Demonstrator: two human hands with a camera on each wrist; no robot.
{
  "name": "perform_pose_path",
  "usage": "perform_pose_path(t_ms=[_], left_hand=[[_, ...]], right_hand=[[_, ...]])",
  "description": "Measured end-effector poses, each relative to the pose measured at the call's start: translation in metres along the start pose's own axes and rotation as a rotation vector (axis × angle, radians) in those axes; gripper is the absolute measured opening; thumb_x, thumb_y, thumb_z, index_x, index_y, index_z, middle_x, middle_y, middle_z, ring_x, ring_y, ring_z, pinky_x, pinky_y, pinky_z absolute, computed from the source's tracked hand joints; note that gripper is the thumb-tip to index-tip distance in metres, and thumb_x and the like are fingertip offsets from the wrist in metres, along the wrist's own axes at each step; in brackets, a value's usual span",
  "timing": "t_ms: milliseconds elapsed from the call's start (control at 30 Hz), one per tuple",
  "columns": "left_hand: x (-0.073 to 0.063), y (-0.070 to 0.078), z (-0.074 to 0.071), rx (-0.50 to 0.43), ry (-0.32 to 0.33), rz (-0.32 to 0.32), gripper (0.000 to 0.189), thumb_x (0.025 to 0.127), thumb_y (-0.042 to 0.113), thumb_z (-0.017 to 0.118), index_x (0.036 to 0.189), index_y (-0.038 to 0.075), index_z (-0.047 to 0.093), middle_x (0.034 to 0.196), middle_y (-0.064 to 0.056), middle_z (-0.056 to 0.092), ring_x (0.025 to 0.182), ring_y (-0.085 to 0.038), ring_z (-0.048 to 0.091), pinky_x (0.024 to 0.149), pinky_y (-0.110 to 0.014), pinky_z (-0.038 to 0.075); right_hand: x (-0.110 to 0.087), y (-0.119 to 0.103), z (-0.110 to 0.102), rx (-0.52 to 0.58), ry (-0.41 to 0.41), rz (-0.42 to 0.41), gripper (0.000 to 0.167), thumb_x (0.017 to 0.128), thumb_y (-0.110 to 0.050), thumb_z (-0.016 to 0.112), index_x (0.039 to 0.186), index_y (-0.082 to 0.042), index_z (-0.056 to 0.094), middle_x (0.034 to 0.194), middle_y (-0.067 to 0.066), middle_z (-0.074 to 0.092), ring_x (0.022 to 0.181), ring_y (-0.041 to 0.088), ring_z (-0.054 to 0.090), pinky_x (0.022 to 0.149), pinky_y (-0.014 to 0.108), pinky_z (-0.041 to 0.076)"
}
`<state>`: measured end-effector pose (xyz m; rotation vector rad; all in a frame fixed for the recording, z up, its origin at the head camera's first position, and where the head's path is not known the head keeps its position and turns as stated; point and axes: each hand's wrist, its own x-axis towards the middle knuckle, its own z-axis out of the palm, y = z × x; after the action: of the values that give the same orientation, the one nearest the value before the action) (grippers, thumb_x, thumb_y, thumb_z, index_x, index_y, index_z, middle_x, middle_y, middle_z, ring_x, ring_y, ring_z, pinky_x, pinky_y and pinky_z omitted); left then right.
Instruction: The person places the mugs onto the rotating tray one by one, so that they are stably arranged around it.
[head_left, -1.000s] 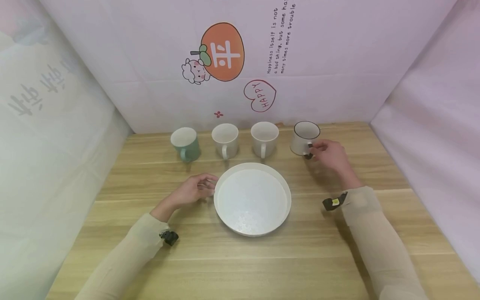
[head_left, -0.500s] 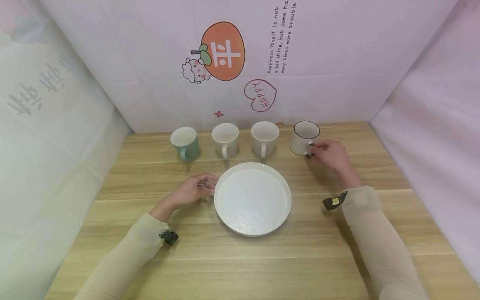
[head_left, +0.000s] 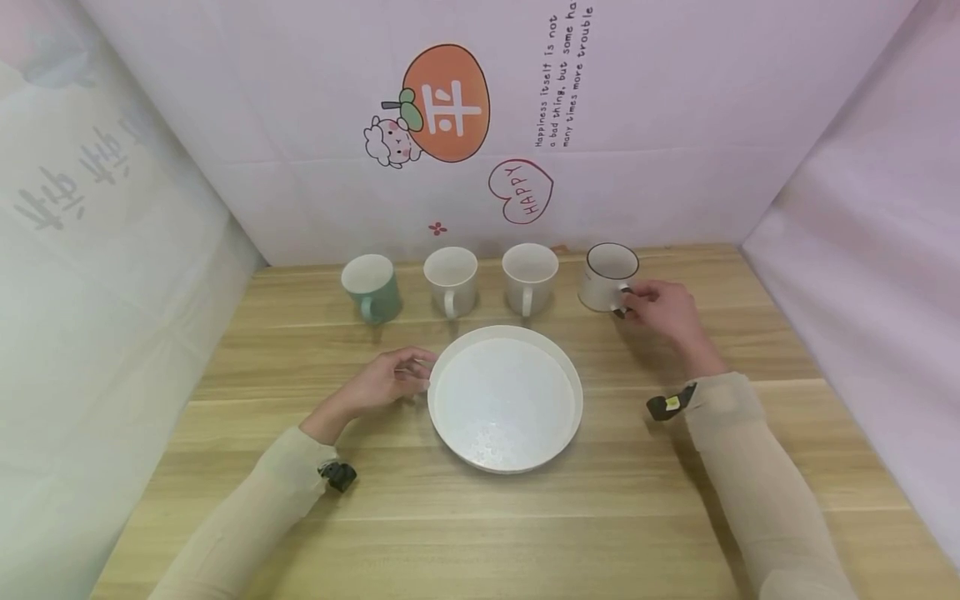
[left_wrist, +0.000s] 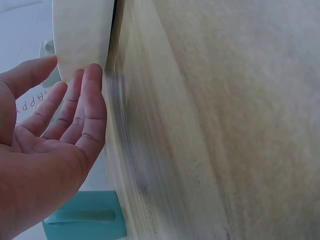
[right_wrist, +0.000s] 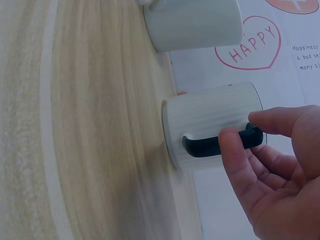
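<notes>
At the back right of the head view stands a white mug (head_left: 600,290) with a dark rim. My right hand (head_left: 663,315) pinches its black handle (right_wrist: 205,146) between thumb and fingers, as the right wrist view shows. The mug is upright, its base at the table. A round white tray (head_left: 504,400) lies in the middle of the table. My left hand (head_left: 382,379) is at the tray's left side, fingers loosely bent and fingertips right at its outer wall (left_wrist: 82,35).
Left of the held mug, two white mugs (head_left: 530,283) (head_left: 457,283) and a teal mug (head_left: 382,300) stand in a row behind the tray. White printed cloth (head_left: 300,200) rises behind the wooden table (head_left: 480,542) and on both sides.
The mug at my right hand has turned slightly, its handle swinging a little to the right. My left hand and the tray stay where they were.
</notes>
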<state>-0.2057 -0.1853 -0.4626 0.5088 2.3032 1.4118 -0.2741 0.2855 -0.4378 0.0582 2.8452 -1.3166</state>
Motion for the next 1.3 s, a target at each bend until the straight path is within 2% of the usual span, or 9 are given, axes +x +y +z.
perform_pose_path(t_ms=[167, 333, 433, 500, 700, 933, 1300], left_hand=[[-0.0017, -0.001, 0.001, -0.032, -0.022, -0.014, 0.045, 0.095, 0.008, 0.066, 0.137, 0.001, 0.053, 0.121, -0.024, 0.063, 0.111, -0.028, 0.064, 0.082, -0.039, 0.061], [-0.0032, 0.0005, 0.0011, -0.035, -0.027, -0.016, 0.046, 0.096, 0.009, 0.066, 0.139, 0.002, 0.052, 0.123, -0.025, 0.062, 0.114, -0.031, 0.062, 0.085, -0.041, 0.061], [-0.0035, -0.0006, 0.0009, -0.032, -0.038, -0.013, 0.047, 0.096, 0.008, 0.065, 0.14, 0.002, 0.05, 0.125, -0.025, 0.061, 0.116, -0.032, 0.06, 0.086, -0.042, 0.06], [-0.0035, -0.0017, 0.0007, -0.029, -0.047, -0.009, 0.048, 0.096, 0.008, 0.065, 0.141, 0.002, 0.049, 0.126, -0.025, 0.06, 0.118, -0.032, 0.059, 0.087, -0.042, 0.06], [-0.0044, -0.0004, 0.0001, -0.024, -0.063, 0.0, 0.049, 0.096, 0.01, 0.065, 0.142, 0.003, 0.048, 0.129, -0.025, 0.06, 0.121, -0.034, 0.058, 0.088, -0.04, 0.06], [-0.0044, -0.0018, -0.0003, -0.015, -0.07, 0.001, 0.05, 0.097, 0.011, 0.064, 0.143, 0.004, 0.047, 0.129, -0.025, 0.061, 0.121, -0.034, 0.059, 0.088, -0.04, 0.06], [-0.0029, -0.0034, -0.0005, -0.011, -0.064, -0.02, 0.048, 0.097, 0.011, 0.063, 0.143, 0.006, 0.048, 0.128, -0.022, 0.062, 0.12, -0.032, 0.06, 0.09, -0.04, 0.059]], right_hand=[[0.0006, 0.0001, 0.0006, 0.024, -0.009, 0.015, 0.037, 0.1, -0.029, 0.06, 0.117, 0.004, 0.066, 0.112, 0.028, 0.071, 0.074, 0.009, 0.073, 0.074, 0.033, 0.063], [0.0015, 0.002, 0.0009, 0.046, -0.017, 0.031, 0.039, 0.1, -0.032, 0.06, 0.118, 0.003, 0.066, 0.113, 0.026, 0.071, 0.07, 0.001, 0.069, 0.074, 0.029, 0.062], [0.0016, 0.0029, 0.0014, 0.046, -0.016, 0.034, 0.04, 0.1, -0.033, 0.06, 0.118, 0.002, 0.065, 0.11, 0.024, 0.072, 0.069, -0.002, 0.067, 0.076, 0.031, 0.062], [0.0015, 0.0029, 0.0018, 0.045, -0.014, 0.038, 0.04, 0.1, -0.034, 0.06, 0.117, 0.002, 0.066, 0.107, 0.022, 0.073, 0.069, -0.001, 0.067, 0.076, 0.031, 0.062], [-0.0006, 0.0022, 0.003, 0.007, 0.008, 0.034, 0.038, 0.101, -0.034, 0.057, 0.115, -0.001, 0.067, 0.104, 0.019, 0.074, 0.071, 0.0, 0.066, 0.068, 0.02, 0.055], [-0.0045, 0.0012, 0.0052, 0.049, 0.027, 0.033, 0.036, 0.102, -0.03, 0.057, 0.116, 0.003, 0.065, 0.111, 0.025, 0.07, 0.071, -0.001, 0.065, 0.074, 0.028, 0.059], [-0.0058, 0.0038, 0.0059, 0.038, 0.049, 0.074, 0.04, 0.101, -0.036, 0.057, 0.119, -0.002, 0.064, 0.112, 0.02, 0.07, 0.075, 0.001, 0.065, 0.07, 0.021, 0.051]])
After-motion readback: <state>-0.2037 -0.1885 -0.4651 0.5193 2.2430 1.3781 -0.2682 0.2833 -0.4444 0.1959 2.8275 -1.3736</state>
